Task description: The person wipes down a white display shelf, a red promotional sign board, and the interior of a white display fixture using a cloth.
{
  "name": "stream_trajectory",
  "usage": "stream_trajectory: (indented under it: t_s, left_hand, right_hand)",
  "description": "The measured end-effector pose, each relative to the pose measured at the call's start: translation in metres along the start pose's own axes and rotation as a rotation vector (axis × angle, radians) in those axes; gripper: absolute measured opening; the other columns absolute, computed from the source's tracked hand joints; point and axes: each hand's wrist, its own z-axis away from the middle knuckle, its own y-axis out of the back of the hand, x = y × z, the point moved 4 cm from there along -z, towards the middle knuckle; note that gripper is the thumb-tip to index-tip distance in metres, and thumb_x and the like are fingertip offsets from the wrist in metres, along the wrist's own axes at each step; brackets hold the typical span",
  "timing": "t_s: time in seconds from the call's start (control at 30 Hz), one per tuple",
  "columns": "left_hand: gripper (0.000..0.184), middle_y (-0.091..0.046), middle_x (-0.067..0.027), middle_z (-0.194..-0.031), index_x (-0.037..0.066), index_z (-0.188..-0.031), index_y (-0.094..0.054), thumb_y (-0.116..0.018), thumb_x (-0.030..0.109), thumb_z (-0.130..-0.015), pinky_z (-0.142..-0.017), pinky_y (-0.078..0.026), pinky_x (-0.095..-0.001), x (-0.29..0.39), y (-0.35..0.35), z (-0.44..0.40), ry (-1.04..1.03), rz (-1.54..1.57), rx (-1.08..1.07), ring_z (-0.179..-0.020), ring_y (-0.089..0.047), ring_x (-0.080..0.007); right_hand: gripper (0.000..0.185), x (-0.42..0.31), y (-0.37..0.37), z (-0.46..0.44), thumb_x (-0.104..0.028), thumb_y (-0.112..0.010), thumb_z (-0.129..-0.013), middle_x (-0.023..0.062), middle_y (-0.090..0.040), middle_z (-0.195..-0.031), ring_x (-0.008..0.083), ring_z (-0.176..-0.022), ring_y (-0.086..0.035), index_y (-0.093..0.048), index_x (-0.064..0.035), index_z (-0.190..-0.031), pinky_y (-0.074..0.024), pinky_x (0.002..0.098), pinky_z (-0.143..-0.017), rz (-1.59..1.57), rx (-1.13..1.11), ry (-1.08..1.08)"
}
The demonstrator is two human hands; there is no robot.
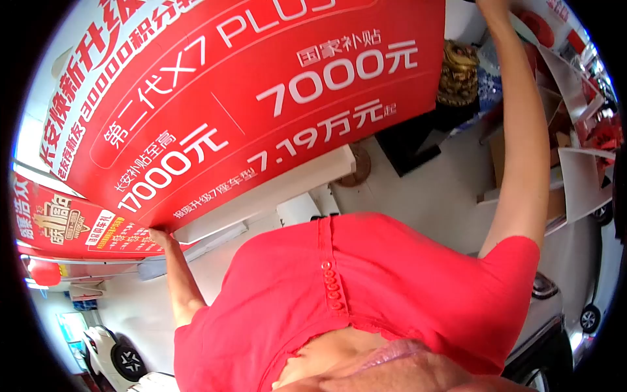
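Our left grip [159, 236] closed on the lower edge of a red car-promotion board [248, 114], right grip out of frame, its hold we cannot tell

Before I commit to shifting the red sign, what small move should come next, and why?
I'd probably raise the view slightly before shifting the red sign. The left hand shows at its lower edge, but the right arm runs out of the picture at the top, so whatever grip it has there can't be checked.
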Motion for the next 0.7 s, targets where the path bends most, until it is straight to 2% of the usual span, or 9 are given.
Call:
stream_trajectory:
  t_s: [0.03, 0.17, 0.33, 0.43, 0.53, 0.57, 0.63, 0.67, 0.7]
  left_hand:
    - [0.043, -0.06, -0.009, -0.114, 0.004, -0.12, -0.056, -0.04, 0.034, -0.093, -0.079, -0.051, -0.0356, -0.002, 0.0, 0.004, -0.041, 0.046, 0.051, -0.101, -0.058, -0.0231]
    - [0.046, -0.057, -0.01, -0.12, 0.004, -0.126, -0.053, -0.04, 0.035, -0.094, -0.082, -0.051, -0.037, -0.009, 0.006, -0.002, -0.056, 0.064, -0.018, -0.105, -0.056, -0.0243]
    - [0.048, -0.055, -0.0109, -0.123, 0.002, -0.126, -0.052, -0.04, 0.038, -0.095, -0.083, -0.05, -0.0377, -0.006, 0.008, 0.005, -0.102, 0.015, -0.083, -0.107, -0.056, -0.0245]
    - [0.046, -0.055, -0.0107, -0.122, 0.005, -0.126, -0.052, -0.04, 0.037, -0.095, -0.082, -0.05, -0.0365, -0.018, 0.019, -0.009, -0.088, 0.025, -0.131, -0.107, -0.055, -0.0237]
    - [0.043, -0.057, -0.0067, -0.119, 0.011, -0.125, -0.052, -0.044, 0.039, -0.093, -0.075, -0.05, -0.035, -0.014, 0.015, -0.002, 0.022, 0.017, -0.062, -0.101, -0.057, -0.0216]
    - [0.043, -0.057, -0.0067, -0.119, 0.011, -0.125, -0.052, -0.044, 0.039, -0.093, -0.075, -0.05, -0.035, -0.012, 0.015, 0.001, 0.022, 0.012, -0.064, -0.101, -0.057, -0.0216]
    - [0.043, -0.058, -0.0044, -0.116, 0.012, -0.121, -0.053, -0.045, 0.042, -0.092, -0.071, -0.049, -0.0355, -0.003, 0.008, 0.015, -0.078, -0.113, -0.14, -0.098, -0.057, -0.0213]
    - [0.043, -0.058, -0.0044, -0.116, 0.012, -0.121, -0.053, -0.045, 0.042, -0.092, -0.071, -0.049, -0.0355, 0.002, 0.008, 0.02, -0.077, -0.124, -0.135, -0.098, -0.057, -0.0213]
    - [0.042, -0.058, -0.004, -0.115, 0.013, -0.12, -0.054, -0.045, 0.043, -0.092, -0.071, -0.049, -0.0353, 0.003, 0.009, 0.023, 0.001, -0.113, -0.053, -0.096, -0.057, -0.0214]
  right_hand:
    - [0.055, 0.001, -0.012, 0.003, -0.002, -0.058, -0.076, 0.0262, -0.051, -0.13, 0.0415, -0.124, -0.045, -0.048, 0.0046, -0.13, -0.0362, 0.0406, -0.106, 0.064, -0.135, -0.013]
    - [0.046, 0.013, -0.05, 0.108, -0.006, -0.059, -0.08, 0.0247, -0.054, -0.119, 0.0447, -0.111, -0.05, -0.052, 0.0032, -0.124, -0.041, 0.0471, -0.097, 0.134, -0.111, 0.083]
    - [0.06, -0.035, -0.004, 0.297, -0.003, -0.064, -0.078, 0.027, -0.043, -0.123, 0.0474, -0.116, -0.042, -0.039, 0.0031, -0.132, -0.0353, 0.0524, -0.099, 0.083, -0.346, -0.429]
    - [0.058, -0.057, 0.027, 0.408, -0.004, -0.063, -0.085, 0.0267, -0.04, -0.125, 0.047, -0.117, -0.042, -0.033, 0.0069, -0.133, -0.0366, 0.0495, -0.1, 0.166, -0.521, -0.717]
    - [0.059, -0.049, 0.04, 0.518, -0.007, -0.055, -0.09, 0.0259, -0.036, -0.143, 0.0408, -0.13, -0.037, -0.033, 0.0046, -0.144, -0.0318, 0.0417, -0.109, -0.047, -0.87, -1.138]
    - [0.059, -0.051, 0.046, 0.525, -0.007, -0.055, -0.09, 0.0259, -0.036, -0.143, 0.0408, -0.13, -0.037, -0.033, 0.0046, -0.144, -0.0318, 0.0417, -0.109, -0.046, -0.871, -1.143]
    - [0.058, -0.058, 0.061, 0.542, -0.009, -0.051, -0.091, 0.0233, -0.034, -0.149, 0.0363, -0.135, -0.035, -0.035, 0.0018, -0.146, -0.0289, 0.0391, -0.111, -0.314, -0.551, -1.685]
    - [0.058, -0.058, 0.067, 0.539, -0.009, -0.051, -0.091, 0.0233, -0.034, -0.149, 0.0363, -0.135, -0.035, -0.035, 0.0018, -0.146, -0.0289, 0.0391, -0.111, -0.314, -0.56, -1.692]
    - [0.053, -0.061, 0.076, 0.502, -0.007, -0.049, -0.086, 0.0203, -0.046, -0.136, 0.0311, -0.123, -0.045, -0.043, 0.0042, -0.138, -0.0346, 0.0355, -0.105, -0.332, -0.443, -1.523]
